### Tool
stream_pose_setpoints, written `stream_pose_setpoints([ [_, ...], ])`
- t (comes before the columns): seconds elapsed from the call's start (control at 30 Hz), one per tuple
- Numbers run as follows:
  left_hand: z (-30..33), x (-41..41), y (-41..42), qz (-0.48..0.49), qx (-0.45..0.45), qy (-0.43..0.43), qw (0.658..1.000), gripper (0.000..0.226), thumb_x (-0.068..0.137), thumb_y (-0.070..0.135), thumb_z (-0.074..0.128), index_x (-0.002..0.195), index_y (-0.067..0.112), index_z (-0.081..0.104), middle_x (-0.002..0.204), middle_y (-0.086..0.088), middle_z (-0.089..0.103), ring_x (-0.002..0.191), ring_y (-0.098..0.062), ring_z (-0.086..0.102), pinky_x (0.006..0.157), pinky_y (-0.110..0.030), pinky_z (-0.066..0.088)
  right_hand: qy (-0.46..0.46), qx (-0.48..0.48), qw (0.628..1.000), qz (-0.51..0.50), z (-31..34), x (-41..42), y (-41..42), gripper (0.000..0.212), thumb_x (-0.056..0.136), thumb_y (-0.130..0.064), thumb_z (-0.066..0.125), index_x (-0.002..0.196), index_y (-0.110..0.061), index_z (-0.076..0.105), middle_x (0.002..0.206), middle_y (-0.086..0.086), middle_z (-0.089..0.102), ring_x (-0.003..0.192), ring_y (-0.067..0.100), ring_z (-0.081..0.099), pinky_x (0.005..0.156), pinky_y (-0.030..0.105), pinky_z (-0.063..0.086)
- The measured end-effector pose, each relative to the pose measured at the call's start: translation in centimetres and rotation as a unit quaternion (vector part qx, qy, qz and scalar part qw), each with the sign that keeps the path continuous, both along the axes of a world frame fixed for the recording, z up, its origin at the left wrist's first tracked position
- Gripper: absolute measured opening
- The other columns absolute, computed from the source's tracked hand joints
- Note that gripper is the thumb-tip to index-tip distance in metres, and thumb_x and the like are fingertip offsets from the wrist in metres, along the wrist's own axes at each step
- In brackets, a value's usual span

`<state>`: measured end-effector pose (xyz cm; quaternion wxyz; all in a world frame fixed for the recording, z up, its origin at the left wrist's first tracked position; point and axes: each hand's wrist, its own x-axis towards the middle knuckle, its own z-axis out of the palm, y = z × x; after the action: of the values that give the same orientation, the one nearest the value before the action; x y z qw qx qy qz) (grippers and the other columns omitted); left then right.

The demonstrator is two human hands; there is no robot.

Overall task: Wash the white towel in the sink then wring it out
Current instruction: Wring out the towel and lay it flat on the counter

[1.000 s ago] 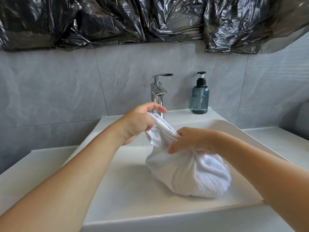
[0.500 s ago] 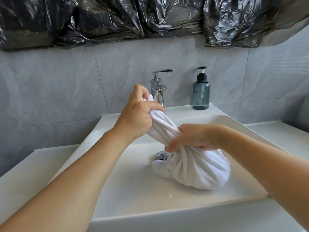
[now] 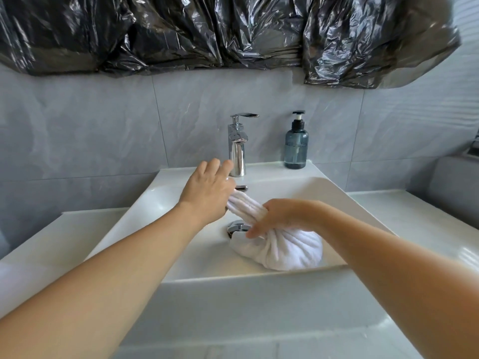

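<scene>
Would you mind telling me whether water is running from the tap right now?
No, the chrome tap shows no stream below its spout above the sink.
</scene>
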<state>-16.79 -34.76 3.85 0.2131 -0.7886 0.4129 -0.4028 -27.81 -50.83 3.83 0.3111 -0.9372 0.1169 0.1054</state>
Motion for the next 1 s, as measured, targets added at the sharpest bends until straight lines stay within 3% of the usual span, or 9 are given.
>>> stream_pose_setpoints([
  [0.17, 0.9, -4.2, 0.0, -0.069, -0.035, -0.036, 0.996, 0.015, 0.061, 0.016, 0.069, 0.076, 0.014, 0.068, 0.123, -0.010, 0.058, 0.110, -0.036, 0.049, 0.098, -0.060, 0.036, 0.040, -0.182, 0.982, 0.001, 2.5, -4.9, -0.5, 0.035, 0.074, -0.049, 0.075, 0.088, -0.019, 0.062, 0.086, -0.003, 0.068, 0.082, 0.020, 0.067, 0.076, 0.030, 0.051],
  [0.23, 2.4, -5.6, -0.6, -0.100, -0.049, -0.021, 0.994, 0.024, 0.059, 0.011, 0.075, 0.081, 0.011, 0.066, 0.115, -0.011, 0.061, 0.099, -0.036, 0.058, 0.077, -0.052, 0.053, -0.015, -0.234, 0.972, -0.022, 4.0, -7.2, -1.3, 0.032, 0.080, -0.048, 0.070, 0.089, -0.018, 0.062, 0.083, -0.003, 0.065, 0.080, 0.021, 0.065, 0.072, 0.030, 0.050],
  [0.3, 4.7, -6.3, -1.2, -0.145, -0.054, -0.027, 0.988, 0.032, 0.055, 0.003, 0.076, 0.082, 0.011, 0.062, 0.094, -0.010, 0.061, 0.071, -0.030, 0.057, 0.045, -0.029, 0.043, -0.088, -0.252, 0.963, -0.040, 5.7, -9.0, -2.0, 0.026, 0.085, -0.042, 0.067, 0.092, -0.017, 0.061, 0.081, -0.002, 0.058, 0.076, 0.021, 0.058, 0.063, 0.029, 0.044],
  [0.47, 11.5, -6.9, -1.0, -0.203, 0.018, -0.165, 0.965, 0.025, 0.070, -0.003, 0.060, 0.087, 0.014, 0.054, 0.079, -0.005, 0.055, 0.055, -0.023, 0.049, 0.041, -0.025, 0.028, -0.228, 0.007, 0.973, -0.041, 7.3, -9.9, -2.2, 0.015, 0.086, -0.012, 0.065, 0.099, -0.017, 0.072, 0.094, 0.000, 0.074, 0.085, 0.016, 0.065, 0.070, 0.023, 0.048],
  [0.6, 15.4, -5.8, 1.0, -0.199, 0.089, -0.184, 0.958, 0.026, 0.060, -0.003, 0.064, 0.077, 0.017, 0.059, 0.067, -0.002, 0.052, 0.044, -0.020, 0.047, 0.041, -0.022, 0.023, -0.210, 0.189, 0.959, 0.015, 8.7, -9.1, -0.7, 0.008, 0.088, -0.006, 0.065, 0.092, 0.000, 0.064, 0.081, 0.013, 0.072, 0.074, 0.024, 0.070, 0.066, 0.030, 0.055],
  [0.7, 16.8, -4.4, 2.6, -0.188, 0.094, -0.156, 0.965, 0.028, 0.057, -0.004, 0.068, 0.077, 0.013, 0.059, 0.064, -0.005, 0.050, 0.039, -0.021, 0.048, 0.041, -0.023, 0.020, -0.165, 0.151, 0.973, 0.052, 11.4, -7.7, 0.5, 0.009, 0.087, -0.012, 0.068, 0.084, -0.004, 0.065, 0.079, 0.012, 0.072, 0.073, 0.025, 0.070, 0.071, 0.036, 0.056],
  [0.77, 17.5, -3.7, 3.4, -0.173, 0.075, -0.136, 0.973, 0.028, 0.056, -0.005, 0.068, 0.076, 0.012, 0.058, 0.064, -0.006, 0.050, 0.038, -0.023, 0.048, 0.041, -0.023, 0.019, -0.164, 0.094, 0.981, 0.038, 13.4, -6.7, 1.2, 0.010, 0.083, -0.015, 0.073, 0.076, -0.011, 0.067, 0.070, 0.002, 0.071, 0.066, 0.017, 0.067, 0.066, 0.027, 0.051],
  [0.87, 18.6, -2.8, 4.1, -0.151, 0.039, -0.116, 0.981, 0.032, 0.052, -0.006, 0.071, 0.076, 0.011, 0.056, 0.065, -0.008, 0.050, 0.038, -0.025, 0.050, 0.041, -0.023, 0.020, -0.217, 0.074, 0.973, -0.002, 15.5, -5.7, 1.9, 0.019, 0.081, -0.016, 0.075, 0.069, -0.017, 0.061, 0.056, -0.008, 0.059, 0.057, 0.012, 0.055, 0.052, 0.021, 0.039],
  [1.0, 20.8, -2.2, 4.5, -0.132, -0.013, -0.130, 0.983, 0.031, 0.054, -0.001, 0.074, 0.077, 0.011, 0.057, 0.066, -0.009, 0.052, 0.040, -0.028, 0.055, 0.043, -0.023, 0.022, -0.266, 0.079, 0.960, -0.025, 17.3, -5.0, 2.2, 0.013, 0.082, -0.020, 0.074, 0.078, -0.017, 0.063, 0.066, -0.003, 0.059, 0.060, 0.013, 0.055, 0.049, 0.019, 0.039],
])
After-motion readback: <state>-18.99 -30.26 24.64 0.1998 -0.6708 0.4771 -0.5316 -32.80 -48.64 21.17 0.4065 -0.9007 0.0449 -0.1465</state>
